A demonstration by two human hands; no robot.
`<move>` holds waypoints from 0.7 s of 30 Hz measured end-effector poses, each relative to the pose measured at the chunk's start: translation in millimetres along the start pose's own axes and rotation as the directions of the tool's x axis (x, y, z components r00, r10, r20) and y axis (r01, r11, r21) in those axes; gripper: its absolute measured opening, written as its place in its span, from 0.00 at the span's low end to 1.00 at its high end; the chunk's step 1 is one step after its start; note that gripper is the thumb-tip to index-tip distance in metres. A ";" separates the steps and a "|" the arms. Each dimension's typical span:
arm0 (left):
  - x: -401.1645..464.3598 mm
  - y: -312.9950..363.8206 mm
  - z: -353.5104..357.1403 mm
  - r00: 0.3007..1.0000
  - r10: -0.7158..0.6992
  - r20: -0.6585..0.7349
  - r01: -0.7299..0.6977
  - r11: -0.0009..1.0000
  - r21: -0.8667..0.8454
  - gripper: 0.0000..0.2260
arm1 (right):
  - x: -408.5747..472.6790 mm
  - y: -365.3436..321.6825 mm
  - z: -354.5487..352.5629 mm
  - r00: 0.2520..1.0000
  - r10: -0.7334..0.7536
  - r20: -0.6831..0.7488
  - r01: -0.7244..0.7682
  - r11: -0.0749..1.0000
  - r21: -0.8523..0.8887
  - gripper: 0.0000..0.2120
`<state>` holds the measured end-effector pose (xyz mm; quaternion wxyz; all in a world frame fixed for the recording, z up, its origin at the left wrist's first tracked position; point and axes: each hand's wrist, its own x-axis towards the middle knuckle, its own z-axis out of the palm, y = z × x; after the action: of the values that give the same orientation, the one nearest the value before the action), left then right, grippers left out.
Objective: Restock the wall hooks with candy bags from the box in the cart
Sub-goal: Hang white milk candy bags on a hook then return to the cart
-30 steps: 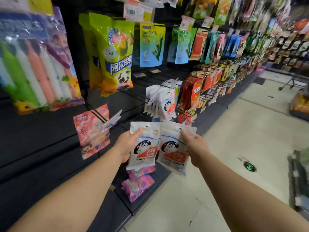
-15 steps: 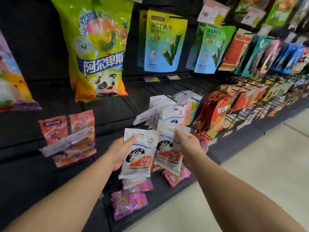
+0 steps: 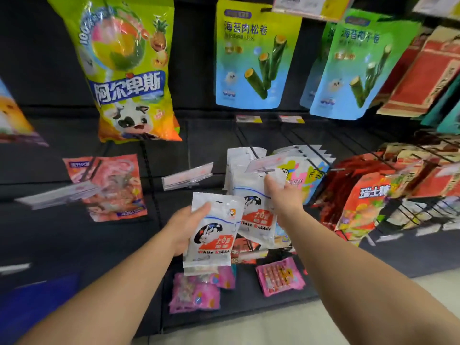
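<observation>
My left hand [image 3: 186,226] grips a white White Rabbit candy bag [image 3: 211,235] by its left edge, with at least one more bag stacked behind it. My right hand [image 3: 283,195] pinches the top of a second white candy bag [image 3: 256,215] and holds it up at the tip of a wall hook [image 3: 263,169] with a clear price tag. More white bags [image 3: 239,160] hang on that hook behind. The box and the cart are out of view.
A big yellow-green lollipop bag [image 3: 129,70] and blue-green seaweed roll bags [image 3: 251,58] hang above. A pink bag [image 3: 109,188] hangs at the left, red bags [image 3: 361,202] at the right. An empty hook with a tag [image 3: 188,175] juts out beside my hands. Pink packs [image 3: 196,292] lie on the bottom shelf.
I have stepped closer to the wall. My right hand has lifted its bag up and forward to the hook's tip. My left hand has kept its bags lower.
</observation>
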<state>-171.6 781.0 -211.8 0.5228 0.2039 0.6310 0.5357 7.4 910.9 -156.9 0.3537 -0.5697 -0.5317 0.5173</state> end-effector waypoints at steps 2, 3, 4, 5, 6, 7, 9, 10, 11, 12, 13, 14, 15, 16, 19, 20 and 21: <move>0.3 0.2 3.9 1.000 0.001 -0.011 -0.001 1.000 0.011 0.15 | 6.3 -1.3 -0.4 0.999 -0.039 -0.006 0.039 0.996 -0.075 0.15; 1.0 0.1 5.3 1.000 0.004 -0.016 -0.003 1.000 0.019 0.15 | 10.3 -0.3 0.1 0.999 -0.046 -0.003 0.046 0.995 -0.092 0.15; 1.7 0.3 6.8 1.000 0.005 -0.019 -0.005 1.000 0.030 0.15 | 12.8 0.1 1.1 0.999 -0.047 -0.003 0.046 0.994 -0.101 0.15; 2.5 0.0 8.4 1.000 0.008 -0.024 -0.007 0.999 0.037 0.15 | 15.4 1.4 2.4 0.999 -0.041 -0.011 0.040 0.994 -0.099 0.17; 3.1 0.1 10.0 0.999 0.010 -0.030 -0.009 0.999 0.042 0.15 | 15.7 1.6 3.3 0.999 -0.026 -0.027 0.023 0.995 -0.093 0.21; 3.4 0.3 11.9 0.999 0.013 -0.034 -0.011 0.999 0.047 0.15 | 15.6 1.6 4.3 0.999 -0.007 -0.040 0.004 0.997 -0.083 0.25; 3.4 0.4 15.6 0.999 0.011 -0.036 -0.009 0.998 0.057 0.14 | 18.4 2.0 6.3 0.999 0.013 -0.043 -0.016 0.997 -0.070 0.26; 3.4 0.2 17.1 0.999 0.010 -0.036 -0.008 0.998 0.060 0.14 | 20.3 2.3 7.7 0.999 0.014 -0.038 -0.016 0.998 -0.069 0.24; 3.8 -0.5 18.3 0.999 0.012 -0.036 -0.009 0.998 0.065 0.13 | 20.9 1.8 9.4 0.999 0.012 -0.034 -0.014 0.998 -0.069 0.21; 4.2 -0.9 19.2 0.999 0.012 -0.035 -0.010 0.997 0.071 0.13 | 22.4 2.2 11.7 0.999 0.007 -0.041 -0.010 0.998 -0.069 0.19; 4.8 -1.2 19.9 0.999 0.012 -0.033 -0.009 0.997 0.076 0.13 | 23.8 3.1 13.8 0.999 0.005 -0.053 -0.008 0.998 -0.065 0.17; 5.0 -1.1 20.7 0.999 0.011 -0.030 -0.008 0.997 0.080 0.13 | 23.8 3.0 15.8 0.998 0.010 -0.059 -0.013 0.998 -0.057 0.15; 5.2 -0.8 21.9 1.000 0.011 -0.027 -0.009 0.996 0.083 0.13 | 24.6 3.6 17.5 0.998 0.018 -0.060 -0.022 0.998 -0.055 0.15; 5.2 -0.1 23.5 1.000 0.012 -0.025 -0.010 0.996 0.085 0.13 | 24.5 3.6 18.4 0.998 0.023 -0.059 -0.027 0.998 -0.062 0.16; 6.2 2.1 29.5 1.000 0.023 -0.016 -0.021 0.995 0.093 0.12 | 25.1 7.3 14.8 0.998 0.008 -0.059 -0.012 0.998 -0.064 0.22; 6.6 2.8 32.2 1.000 0.024 -0.007 -0.023 0.995 0.095 0.13 | 24.2 8.7 10.9 0.997 -0.009 -0.075 0.004 0.998 -0.061 0.24; 7.1 3.4 35.2 1.000 0.025 0.001 -0.025 0.995 0.095 0.13 | 23.5 10.7 6.0 0.993 -0.029 -0.114 0.022 0.998 -0.060 0.23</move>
<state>-144.4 804.3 -207.7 0.5057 0.2366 0.6531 0.5116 1.8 930.9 -173.3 0.3734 -0.6019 -0.5327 0.4631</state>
